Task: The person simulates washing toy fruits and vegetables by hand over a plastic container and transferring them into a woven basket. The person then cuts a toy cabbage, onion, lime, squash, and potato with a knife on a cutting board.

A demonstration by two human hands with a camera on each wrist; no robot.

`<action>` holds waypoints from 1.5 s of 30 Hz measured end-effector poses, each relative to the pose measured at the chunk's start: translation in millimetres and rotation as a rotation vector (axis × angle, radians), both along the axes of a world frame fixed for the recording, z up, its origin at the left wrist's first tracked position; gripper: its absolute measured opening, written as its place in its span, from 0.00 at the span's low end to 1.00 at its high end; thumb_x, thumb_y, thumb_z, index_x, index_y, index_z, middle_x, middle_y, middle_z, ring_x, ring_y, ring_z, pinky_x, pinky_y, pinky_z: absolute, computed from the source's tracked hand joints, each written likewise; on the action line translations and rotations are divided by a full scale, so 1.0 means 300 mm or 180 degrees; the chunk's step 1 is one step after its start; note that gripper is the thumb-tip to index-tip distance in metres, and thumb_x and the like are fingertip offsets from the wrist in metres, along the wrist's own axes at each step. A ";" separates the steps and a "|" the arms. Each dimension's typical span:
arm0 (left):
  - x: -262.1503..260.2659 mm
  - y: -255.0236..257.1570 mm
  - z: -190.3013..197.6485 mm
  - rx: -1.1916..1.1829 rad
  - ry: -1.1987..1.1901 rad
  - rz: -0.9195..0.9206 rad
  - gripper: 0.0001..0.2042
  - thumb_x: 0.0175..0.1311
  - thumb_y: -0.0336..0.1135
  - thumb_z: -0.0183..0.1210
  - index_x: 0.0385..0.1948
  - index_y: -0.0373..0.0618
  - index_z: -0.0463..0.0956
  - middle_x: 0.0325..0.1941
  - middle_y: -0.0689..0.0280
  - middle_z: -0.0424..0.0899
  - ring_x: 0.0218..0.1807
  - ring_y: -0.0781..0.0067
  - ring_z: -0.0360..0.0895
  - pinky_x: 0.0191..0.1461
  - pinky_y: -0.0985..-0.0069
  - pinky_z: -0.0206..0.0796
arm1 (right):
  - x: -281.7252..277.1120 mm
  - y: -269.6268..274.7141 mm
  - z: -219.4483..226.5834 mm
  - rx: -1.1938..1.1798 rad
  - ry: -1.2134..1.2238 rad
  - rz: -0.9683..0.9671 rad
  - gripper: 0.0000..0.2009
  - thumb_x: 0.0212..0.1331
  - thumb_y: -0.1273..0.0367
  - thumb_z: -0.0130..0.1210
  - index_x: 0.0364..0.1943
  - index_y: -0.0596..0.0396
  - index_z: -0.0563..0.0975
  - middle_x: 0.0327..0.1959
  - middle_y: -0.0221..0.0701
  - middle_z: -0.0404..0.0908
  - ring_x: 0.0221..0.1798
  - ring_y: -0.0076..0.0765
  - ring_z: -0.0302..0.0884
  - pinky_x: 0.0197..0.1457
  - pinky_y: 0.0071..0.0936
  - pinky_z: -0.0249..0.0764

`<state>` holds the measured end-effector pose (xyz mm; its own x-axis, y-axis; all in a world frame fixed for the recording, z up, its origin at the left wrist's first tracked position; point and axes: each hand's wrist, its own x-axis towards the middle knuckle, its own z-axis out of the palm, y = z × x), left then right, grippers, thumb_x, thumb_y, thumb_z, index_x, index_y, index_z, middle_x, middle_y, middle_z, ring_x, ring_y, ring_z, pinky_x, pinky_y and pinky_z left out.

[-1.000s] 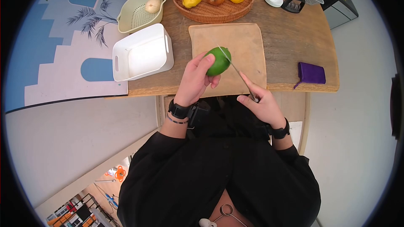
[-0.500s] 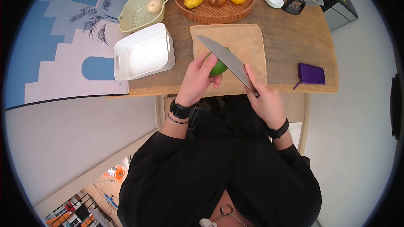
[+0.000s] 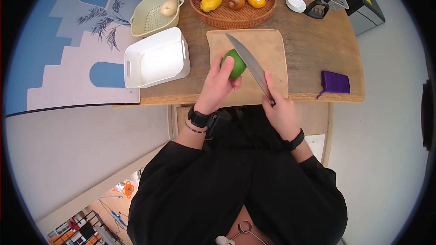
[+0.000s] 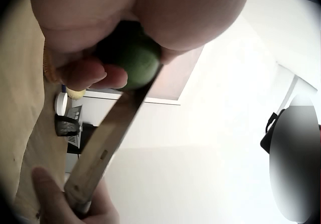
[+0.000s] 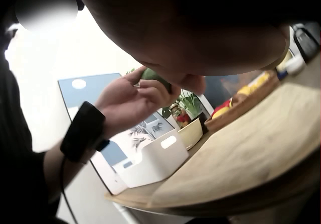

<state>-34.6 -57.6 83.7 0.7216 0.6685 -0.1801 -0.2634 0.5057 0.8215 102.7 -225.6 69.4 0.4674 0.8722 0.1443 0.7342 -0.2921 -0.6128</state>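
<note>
My left hand (image 3: 217, 84) grips a smooth, round green fruit (image 3: 233, 65) above the cutting board (image 3: 268, 54), thumb on its near side. In the left wrist view, the curled fingers (image 4: 85, 74) lie against the fruit (image 4: 143, 63). My right hand (image 3: 282, 113) holds a kitchen knife (image 3: 250, 63) by its handle, which the fingers mostly hide. The blade slants up and left, its edge along the fruit's right side in the head view. From the left wrist, the blade (image 4: 108, 141) runs from the right hand (image 4: 55, 199) up to the fruit.
A white bin (image 3: 156, 61) stands left of the board, with a pale green colander (image 3: 154, 20) behind it holding one pale item. At the back sits a wicker tray (image 3: 234, 20) of fruit and vegetables. A purple pouch (image 3: 336, 82) lies at the right, below a white dish (image 3: 296, 3).
The knife has turned from edge-on to showing its flat side, and its tip has swung across the fruit to the right-hand side. The left hand keeps hold of the fruit, now more exposed.
</note>
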 end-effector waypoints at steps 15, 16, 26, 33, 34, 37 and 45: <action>-0.046 0.058 -0.069 -0.0885 -0.0474 0.0007 0.16 0.76 0.48 0.50 0.53 0.47 0.69 0.45 0.60 0.77 0.32 0.72 0.71 0.34 0.75 0.63 | 0.052 0.024 -0.014 0.0068 0.1026 -0.0348 0.35 0.65 0.73 0.58 0.77 0.37 0.63 0.62 0.35 0.82 0.28 0.23 0.62 0.36 0.20 0.71; -0.046 0.063 -0.078 -0.0880 -0.0474 0.0018 0.16 0.76 0.48 0.50 0.53 0.47 0.69 0.45 0.60 0.77 0.32 0.72 0.71 0.34 0.75 0.63 | 0.049 0.025 -0.017 0.0187 0.0980 -0.0322 0.34 0.64 0.73 0.57 0.76 0.36 0.64 0.59 0.39 0.82 0.36 0.38 0.74 0.42 0.27 0.76; -0.060 0.090 -0.043 -0.0067 0.0360 0.0411 0.15 0.76 0.46 0.52 0.47 0.43 0.71 0.37 0.62 0.79 0.24 0.76 0.69 0.27 0.79 0.59 | 0.035 0.003 -0.108 0.0435 0.0986 -0.0157 0.34 0.64 0.75 0.55 0.75 0.37 0.64 0.59 0.42 0.82 0.49 0.55 0.85 0.49 0.32 0.80; -0.229 0.445 0.235 0.1927 0.1655 0.1199 0.24 0.67 0.48 0.66 0.53 0.38 0.74 0.34 0.68 0.78 0.24 0.82 0.73 0.25 0.85 0.65 | 0.042 0.005 -0.096 0.0451 0.0848 -0.0146 0.33 0.64 0.73 0.55 0.75 0.36 0.65 0.51 0.44 0.84 0.39 0.54 0.85 0.44 0.33 0.80; -0.255 0.525 0.236 0.2065 0.1873 0.1263 0.26 0.66 0.49 0.67 0.55 0.37 0.73 0.35 0.67 0.79 0.25 0.82 0.73 0.26 0.85 0.66 | 0.043 0.007 -0.094 0.0489 0.0852 -0.0148 0.33 0.64 0.73 0.55 0.75 0.36 0.65 0.51 0.44 0.84 0.39 0.54 0.85 0.44 0.33 0.80; -0.311 0.771 0.177 0.1816 0.2238 0.1090 0.30 0.64 0.50 0.68 0.56 0.34 0.71 0.36 0.65 0.79 0.26 0.80 0.74 0.27 0.82 0.68 | 0.040 0.008 -0.090 0.0489 0.0909 -0.0178 0.33 0.64 0.73 0.56 0.74 0.35 0.66 0.47 0.46 0.84 0.38 0.56 0.85 0.42 0.35 0.80; -0.282 1.109 -0.060 0.0727 0.2043 0.1921 0.32 0.68 0.38 0.61 0.67 0.35 0.55 0.45 0.56 0.77 0.37 0.62 0.84 0.30 0.72 0.77 | 0.036 -0.036 -0.076 0.0382 0.0902 -0.0094 0.34 0.62 0.71 0.60 0.74 0.31 0.66 0.38 0.49 0.84 0.37 0.57 0.84 0.40 0.39 0.80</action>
<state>-119.2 275.2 65.6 0.0441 0.9690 -0.2432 0.1119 0.2371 0.9650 113.6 -236.4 46.6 0.5288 0.8422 0.1057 0.5214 -0.2240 -0.8234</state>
